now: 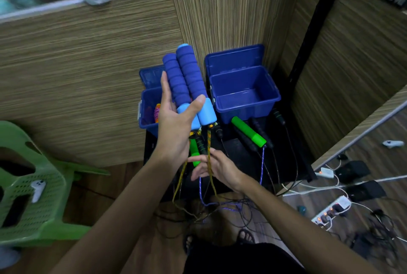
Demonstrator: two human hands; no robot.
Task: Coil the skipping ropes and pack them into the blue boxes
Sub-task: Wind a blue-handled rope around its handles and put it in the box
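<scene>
Left grip (176, 124) cradles two blue foam handles (185, 80) held up above the boxes, thumb laid across them and the fingers nearly straight behind, so the hold looks loose. Right grip (217, 169) is spread apart below, its fingers among the yellow cord (210, 163) hanging from the handles. That cord drops into a heap on the floor with a purple cord (200, 188) and thin black ones. Coiling from here could drag the others up in a knot, or a handle could slip out. Right box (244, 95) stands empty, left box (146, 108) partly filled, more ropes lying before them.
</scene>
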